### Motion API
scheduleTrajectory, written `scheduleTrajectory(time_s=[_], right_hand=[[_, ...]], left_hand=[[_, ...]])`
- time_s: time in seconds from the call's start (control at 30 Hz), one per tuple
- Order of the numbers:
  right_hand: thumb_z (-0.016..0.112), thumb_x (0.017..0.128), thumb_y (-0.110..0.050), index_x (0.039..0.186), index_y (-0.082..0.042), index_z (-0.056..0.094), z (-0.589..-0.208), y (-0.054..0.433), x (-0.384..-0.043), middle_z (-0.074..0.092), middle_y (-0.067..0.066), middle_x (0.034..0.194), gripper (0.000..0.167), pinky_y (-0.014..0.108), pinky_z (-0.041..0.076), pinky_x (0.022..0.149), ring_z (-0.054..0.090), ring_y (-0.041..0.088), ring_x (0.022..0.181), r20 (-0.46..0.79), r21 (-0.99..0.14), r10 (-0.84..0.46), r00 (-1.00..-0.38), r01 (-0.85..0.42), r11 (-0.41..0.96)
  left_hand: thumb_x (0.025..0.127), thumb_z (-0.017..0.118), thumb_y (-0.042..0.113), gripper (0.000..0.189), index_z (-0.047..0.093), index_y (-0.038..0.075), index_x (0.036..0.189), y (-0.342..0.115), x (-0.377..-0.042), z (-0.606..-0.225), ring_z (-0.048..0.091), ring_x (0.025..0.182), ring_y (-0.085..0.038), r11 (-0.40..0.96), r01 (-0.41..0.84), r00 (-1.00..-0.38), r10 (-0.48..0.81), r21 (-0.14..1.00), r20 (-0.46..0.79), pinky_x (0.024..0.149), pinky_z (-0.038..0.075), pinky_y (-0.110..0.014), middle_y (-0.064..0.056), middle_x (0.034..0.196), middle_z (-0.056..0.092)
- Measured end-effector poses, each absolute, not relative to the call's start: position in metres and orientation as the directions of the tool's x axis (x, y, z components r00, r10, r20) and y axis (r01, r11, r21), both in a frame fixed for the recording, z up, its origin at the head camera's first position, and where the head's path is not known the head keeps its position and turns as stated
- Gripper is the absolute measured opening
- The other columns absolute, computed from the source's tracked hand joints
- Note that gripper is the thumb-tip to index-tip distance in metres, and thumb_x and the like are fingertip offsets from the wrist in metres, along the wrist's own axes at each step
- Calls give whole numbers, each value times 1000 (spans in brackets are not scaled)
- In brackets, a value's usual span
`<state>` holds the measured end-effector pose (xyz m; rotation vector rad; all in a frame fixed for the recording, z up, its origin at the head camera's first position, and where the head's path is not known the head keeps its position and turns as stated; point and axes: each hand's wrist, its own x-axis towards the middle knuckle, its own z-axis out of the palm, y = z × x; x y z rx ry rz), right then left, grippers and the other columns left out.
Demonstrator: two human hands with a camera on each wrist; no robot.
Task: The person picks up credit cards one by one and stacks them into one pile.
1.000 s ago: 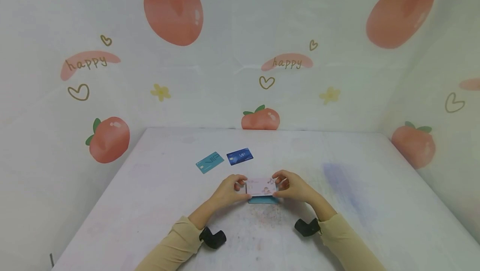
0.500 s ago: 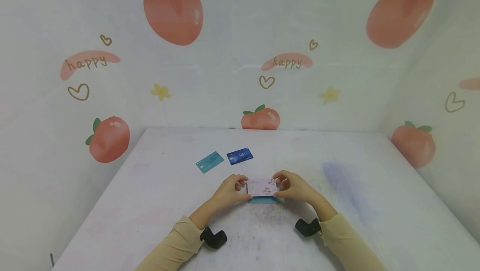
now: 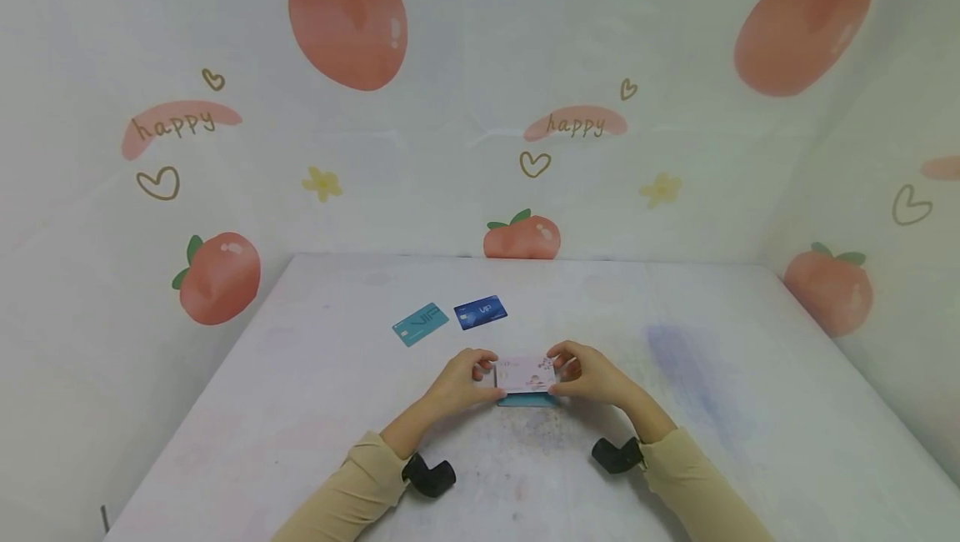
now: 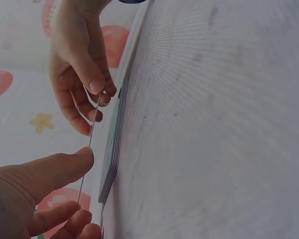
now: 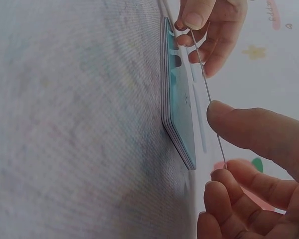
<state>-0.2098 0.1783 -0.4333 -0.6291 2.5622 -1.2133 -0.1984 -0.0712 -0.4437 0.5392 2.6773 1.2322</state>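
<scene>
Between both hands is a pale pink card (image 3: 525, 375) with floral print, seen edge-on as a thin line in both wrist views. My left hand (image 3: 459, 379) pinches its left edge between thumb and fingers. On the opposite edge, my right hand (image 3: 588, 373) does the same. Below the pink card lies a neat stack of cards (image 5: 179, 104) topped by a teal one; its teal front strip (image 3: 527, 400) shows in the head view. A gap separates the held card from the stack in the wrist views.
Farther back on the white table (image 3: 300, 409) lie a teal VIP card (image 3: 420, 324) and a dark blue VIP card (image 3: 481, 312), side by side. Black wrist devices (image 3: 430, 476) sit at both cuffs. A fruit-printed cloth (image 3: 450, 42) hangs behind the table.
</scene>
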Motion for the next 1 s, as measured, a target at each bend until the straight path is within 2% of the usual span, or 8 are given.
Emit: scheduleTrajectory(time_s=[0.23,0.7,1.0], right_hand=[[75,76,-14,115,1,54,-435,181,-209,58,13,97,47,23,47,70,54,11,78,-26,-776,-476,-879,-283,564],[76,74,-14,113,1,54,-437,180,-207,59,11,95,47,23,46,68,54,13,79,-46,-763,-456,-889,-263,590],[77,74,-15,112,1,55,-436,177,-204,59,11,97,47,24,46,70,54,14,81,-45,-743,-460,-887,-278,609]], left_hand=[[76,76,21,51,57,1,119,-68,-198,-444,48,87,-16,610,258,-926,378,750,11,73,41,-22,-9,104,58],[75,77,21,50,58,1,116,-67,-197,-444,47,85,-16,628,265,-924,383,731,6,72,40,-23,-9,101,58],[75,77,22,51,58,2,117,-68,-195,-444,48,88,-17,643,257,-923,384,721,-13,75,42,-27,-9,103,57]])
